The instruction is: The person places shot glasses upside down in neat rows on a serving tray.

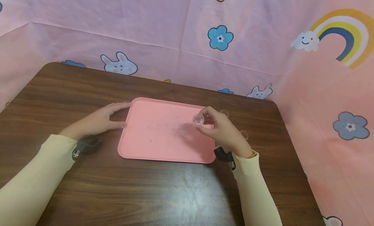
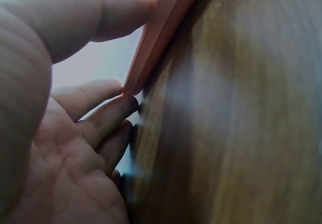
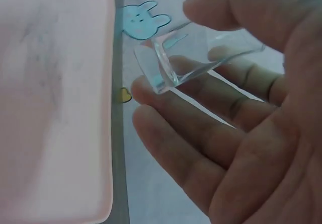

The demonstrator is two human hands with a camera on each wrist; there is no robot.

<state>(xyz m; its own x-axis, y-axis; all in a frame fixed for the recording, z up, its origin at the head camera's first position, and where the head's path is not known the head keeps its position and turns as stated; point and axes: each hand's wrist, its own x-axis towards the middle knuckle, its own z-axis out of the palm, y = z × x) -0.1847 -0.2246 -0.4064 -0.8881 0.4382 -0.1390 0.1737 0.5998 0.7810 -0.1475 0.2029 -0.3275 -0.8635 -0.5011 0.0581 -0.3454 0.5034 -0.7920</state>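
Note:
A pink rectangular tray (image 1: 157, 131) lies flat on the table, marked with faint dark smudges. Thumb and fingertips of my left hand (image 1: 97, 122) touch the tray's left edge, the fingers fairly straight; the left wrist view shows the contact at the pink rim (image 2: 156, 38). Over the tray's right side, my right hand (image 1: 225, 131) pinches a small clear glass cup (image 1: 198, 120) between thumb and fingers. In the right wrist view the cup (image 3: 163, 65) lies tilted sideways, its thick base toward the tray.
Two thin pale rings, perhaps rims of clear cups, show beyond the right hand: a far ring (image 1: 224, 110) and a nearer ring (image 1: 247, 134). The brown wooden table (image 1: 140, 190) ends at a patterned pink cloth (image 1: 163, 28) behind and to the right.

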